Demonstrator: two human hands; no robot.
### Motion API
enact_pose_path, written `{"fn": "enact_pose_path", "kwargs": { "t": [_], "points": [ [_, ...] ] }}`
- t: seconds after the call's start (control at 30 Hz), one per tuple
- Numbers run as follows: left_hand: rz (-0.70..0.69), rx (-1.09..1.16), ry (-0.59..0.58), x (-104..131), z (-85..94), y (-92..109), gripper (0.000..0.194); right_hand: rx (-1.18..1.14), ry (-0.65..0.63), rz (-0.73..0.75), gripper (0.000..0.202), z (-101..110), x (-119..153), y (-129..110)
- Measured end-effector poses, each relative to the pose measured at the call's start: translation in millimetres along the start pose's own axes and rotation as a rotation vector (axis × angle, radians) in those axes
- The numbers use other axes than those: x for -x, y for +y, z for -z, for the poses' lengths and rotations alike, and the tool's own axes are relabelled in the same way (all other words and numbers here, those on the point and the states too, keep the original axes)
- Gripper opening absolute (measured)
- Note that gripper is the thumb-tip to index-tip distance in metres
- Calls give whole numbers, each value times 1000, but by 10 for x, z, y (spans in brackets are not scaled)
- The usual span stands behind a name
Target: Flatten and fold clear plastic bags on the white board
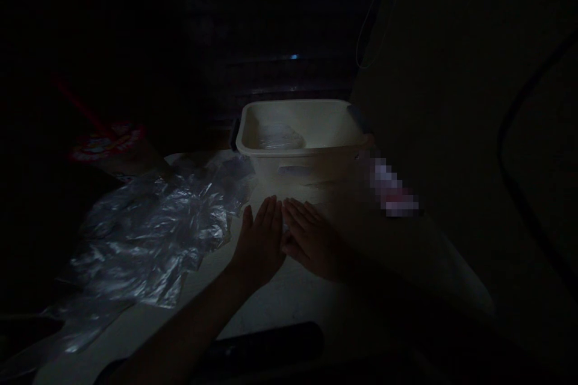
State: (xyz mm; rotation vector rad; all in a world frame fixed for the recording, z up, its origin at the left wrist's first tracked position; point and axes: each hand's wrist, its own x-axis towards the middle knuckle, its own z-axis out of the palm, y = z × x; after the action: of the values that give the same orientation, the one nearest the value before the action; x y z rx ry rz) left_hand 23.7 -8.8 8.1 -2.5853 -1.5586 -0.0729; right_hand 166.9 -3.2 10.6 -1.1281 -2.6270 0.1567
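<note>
A: How are the hands posed?

B: Left hand (261, 243): open, fingers extended away from the wearer, thumb set apart. Right hand (311, 243): likewise open, fingers straight and slanting inward, so that the fingertips of the two nearly meet. Both are palm down over the tabletop (275, 307); whether anything thin lies beneath them cannot be told in the dim light.

A: Where do the nearest things lie?

B: Crumpled clear plastic (153, 234) spreads to the left of the left hand, its right margin near the thumb but apart from it. Straight beyond the fingertips stands a white bin (266, 165), upright, its front wall facing the hands across a short strip of bare surface.

A: And the bin's details?

B: The rim is rounded at the corners; a dark handle (235, 134) shows at its left end. Inside, toward the left, rests some transparent wrapping (277, 135).

A: Farther out?

B: Behind the plastic, at far left, a lidded cup (129, 162) leans, with a red straw (81, 105) rising from its patterned top. Nearer the wearer than the hands lies a long dark object (271, 346), too shadowed to identify. At far right curves a black cable (501, 144).
</note>
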Motion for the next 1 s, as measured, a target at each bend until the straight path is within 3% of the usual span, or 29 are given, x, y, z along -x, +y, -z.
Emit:
{"fn": "enact_pose_path", "kwargs": {
  "t": [0.43, 1.0],
  "points": [
    [-14, -24, -9, -17, 29, 19, 49, 124, -19, -70, 59, -21, 47, 42],
    [-9, 15, 107, -16, -30, 13, 49, 268, 66, -297, 56, -90, 98, 229]
  ]
}}
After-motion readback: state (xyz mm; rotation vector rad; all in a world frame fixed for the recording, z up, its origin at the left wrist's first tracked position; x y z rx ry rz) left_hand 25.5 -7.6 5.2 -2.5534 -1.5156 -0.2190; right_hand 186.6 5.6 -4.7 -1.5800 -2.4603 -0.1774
